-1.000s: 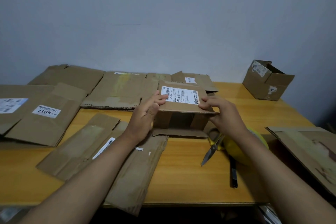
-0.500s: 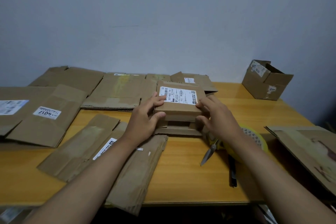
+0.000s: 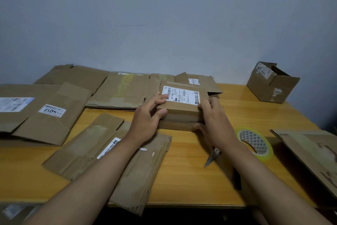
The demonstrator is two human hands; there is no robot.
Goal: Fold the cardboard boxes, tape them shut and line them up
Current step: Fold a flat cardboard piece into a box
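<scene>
You're working at a yellowish wooden table (image 3: 186, 173) pushed up against a plain pale blue-grey wall (image 3: 164, 24) that's carrying a few faint scuffs and pen marks near the top. Your left hand (image 3: 147, 119) is gripping the left side of the small cardboard box (image 3: 182, 113) sitting mid-table toward the back, thumb curled onto its front face and fingers lying over the top edge by the white shipping label (image 3: 181, 95). Your right hand (image 3: 213, 122) is holding the box's right end, fingers bent round the corner and the thumb pressing on the lower front flap, so both hands are clamping it between them. The front of the box is looking folded closed, with a seam running across it. Flattened cardboard is lying all over the place: a long folded piece (image 3: 87, 148) right under your left forearm, a big stack with a "4017" sticker (image 3: 52, 110) off to the left, more flat sheets (image 3: 120, 89) lining up along the wall behind the box, and another flat piece (image 3: 310, 151) hanging out at the right edge. A roll of clear tape (image 3: 255, 141) with a yellowish rim is lying just right of your right wrist, and a scissors blade (image 3: 211, 158) is poking out from under that arm. An open-topped box (image 3: 271, 84) is sitting alone in the far right corner against the wall.
</scene>
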